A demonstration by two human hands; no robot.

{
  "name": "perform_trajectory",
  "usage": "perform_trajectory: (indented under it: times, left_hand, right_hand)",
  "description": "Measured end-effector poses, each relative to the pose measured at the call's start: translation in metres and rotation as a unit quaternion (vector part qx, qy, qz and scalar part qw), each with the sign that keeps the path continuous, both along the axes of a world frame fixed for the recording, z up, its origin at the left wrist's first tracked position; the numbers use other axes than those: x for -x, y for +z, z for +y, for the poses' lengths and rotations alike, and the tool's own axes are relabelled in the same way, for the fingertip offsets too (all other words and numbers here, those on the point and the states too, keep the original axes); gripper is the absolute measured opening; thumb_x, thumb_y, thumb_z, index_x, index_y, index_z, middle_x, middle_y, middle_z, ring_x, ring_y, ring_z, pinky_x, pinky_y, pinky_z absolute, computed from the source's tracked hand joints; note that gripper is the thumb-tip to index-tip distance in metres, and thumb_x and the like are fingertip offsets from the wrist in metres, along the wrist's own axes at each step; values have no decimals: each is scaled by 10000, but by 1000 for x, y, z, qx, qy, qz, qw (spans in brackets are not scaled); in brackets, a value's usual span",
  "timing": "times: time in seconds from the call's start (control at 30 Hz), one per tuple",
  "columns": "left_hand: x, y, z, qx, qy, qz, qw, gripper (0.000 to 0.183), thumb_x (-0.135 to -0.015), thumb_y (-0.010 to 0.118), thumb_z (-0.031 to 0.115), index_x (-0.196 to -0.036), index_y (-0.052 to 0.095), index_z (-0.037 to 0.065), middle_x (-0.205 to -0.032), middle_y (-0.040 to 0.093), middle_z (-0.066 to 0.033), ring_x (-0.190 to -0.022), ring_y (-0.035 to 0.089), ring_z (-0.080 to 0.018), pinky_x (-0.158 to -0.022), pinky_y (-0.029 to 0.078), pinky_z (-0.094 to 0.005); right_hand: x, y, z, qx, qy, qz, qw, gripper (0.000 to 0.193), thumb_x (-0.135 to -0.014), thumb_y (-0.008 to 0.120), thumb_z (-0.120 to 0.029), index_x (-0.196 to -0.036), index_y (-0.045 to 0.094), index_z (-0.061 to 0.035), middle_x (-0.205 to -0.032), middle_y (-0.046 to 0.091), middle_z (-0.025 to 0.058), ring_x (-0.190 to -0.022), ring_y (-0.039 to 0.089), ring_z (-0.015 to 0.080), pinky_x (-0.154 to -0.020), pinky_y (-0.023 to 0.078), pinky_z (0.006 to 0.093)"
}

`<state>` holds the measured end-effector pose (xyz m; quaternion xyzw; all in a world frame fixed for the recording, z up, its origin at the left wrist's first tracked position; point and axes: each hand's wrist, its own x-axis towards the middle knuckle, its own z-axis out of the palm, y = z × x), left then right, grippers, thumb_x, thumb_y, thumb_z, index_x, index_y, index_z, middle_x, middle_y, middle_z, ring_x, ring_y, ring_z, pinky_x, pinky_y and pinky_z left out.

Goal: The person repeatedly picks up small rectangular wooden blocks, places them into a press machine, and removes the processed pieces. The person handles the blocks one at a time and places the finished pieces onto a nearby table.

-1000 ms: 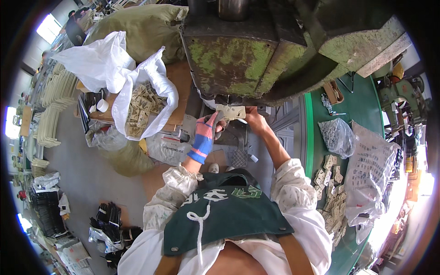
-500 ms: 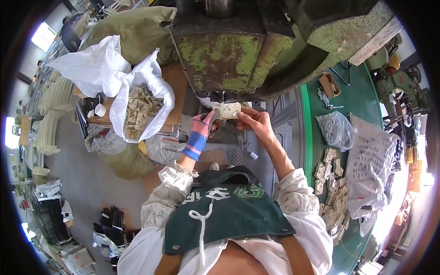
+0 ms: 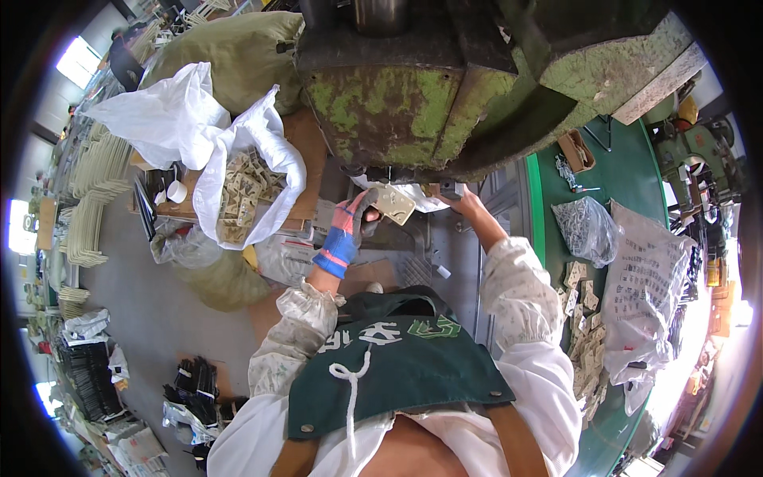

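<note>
My left hand (image 3: 355,221), in a pink and blue glove with dark fingers, grips a cream-coloured plate (image 3: 395,204) by its left edge. The plate has small holes in it and hangs tilted just below the green machine head (image 3: 381,111). My bare right hand (image 3: 470,204) is off the plate, to its right, with the fingertips at a small grey block (image 3: 451,191) under the machine. Those fingers are partly hidden, so whether they hold the block I cannot tell.
An open white sack (image 3: 292,179) of similar plates stands on the left. More plates (image 3: 586,342) lie on the green table (image 3: 612,171) at right, beside a clear bag of small metal parts (image 3: 586,228) and a whitish printed sack (image 3: 645,278). A stuffed olive sack (image 3: 226,60) sits behind.
My right hand has let go of the plate and moved right to the grey block. The plate, now in my left hand alone, has tilted and dropped slightly.
</note>
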<state>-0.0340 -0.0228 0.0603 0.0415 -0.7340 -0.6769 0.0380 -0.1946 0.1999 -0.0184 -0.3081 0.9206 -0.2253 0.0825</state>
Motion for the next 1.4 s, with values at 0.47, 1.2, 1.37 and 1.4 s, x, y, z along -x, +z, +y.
perform_trajectory:
  times: [0.47,1.2,1.37,1.4]
  left_hand:
    - [1,-26,19,-578,-99,-157,794,261,-867,595,356,-826,522,109,-578,395,28,-438,297,-73,-435,234,-237]
    - [24,-5,-25,-259,-96,-202,940,232,-883,593,245,-945,651,29,-669,587,-14,-478,466,-51,-413,312,-190]
    - [19,-10,-26,-165,-80,-129,975,221,-868,600,224,-927,662,21,-656,596,-17,-454,465,-50,-409,306,-199]
    - [16,0,-21,-177,-64,-114,975,219,-838,633,216,-934,667,22,-647,598,-19,-448,468,-53,-411,307,-198]
  right_hand:
    - [14,-50,3,127,19,117,985,416,-694,672,-47,-1101,588,-24,-1049,623,129,-979,575,269,-859,452,362]
    - [-86,125,-9,450,-103,-412,786,252,-801,685,-28,-1015,562,23,-920,635,120,-825,622,188,-713,558,308]
    - [-96,139,-22,381,-114,-79,914,175,-808,677,-62,-927,617,52,-841,662,93,-723,605,120,-609,507,258]
    - [-97,140,-27,370,-118,-165,907,208,-810,684,-89,-958,621,43,-844,664,80,-719,605,110,-637,507,256]
